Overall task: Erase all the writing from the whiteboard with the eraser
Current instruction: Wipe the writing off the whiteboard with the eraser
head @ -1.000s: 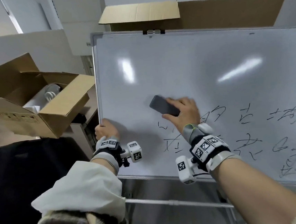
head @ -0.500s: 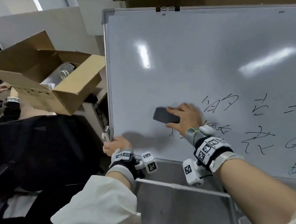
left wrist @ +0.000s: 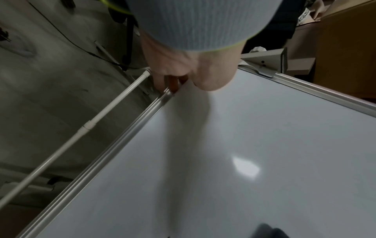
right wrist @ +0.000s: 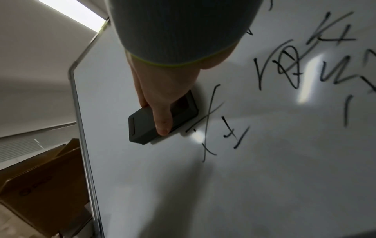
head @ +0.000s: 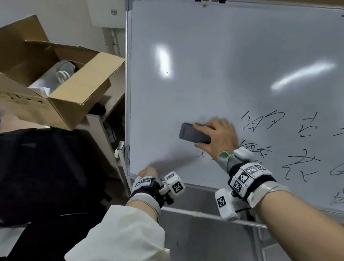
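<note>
Eraser (head: 193, 133) gripped by right hand (head: 220, 138) on whiteboard (head: 233, 61); left hand (head: 148, 172) fingers clasp frame.

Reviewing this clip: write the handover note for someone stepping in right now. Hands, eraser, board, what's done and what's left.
Right hand grips the dark eraser, flat against the whiteboard.
Left hand holds the board's lower-left corner.
Done: the upper and left parts of the board show no writing.
Left: black writing across the lower right, starting with the strokes right beside the eraser.
</note>
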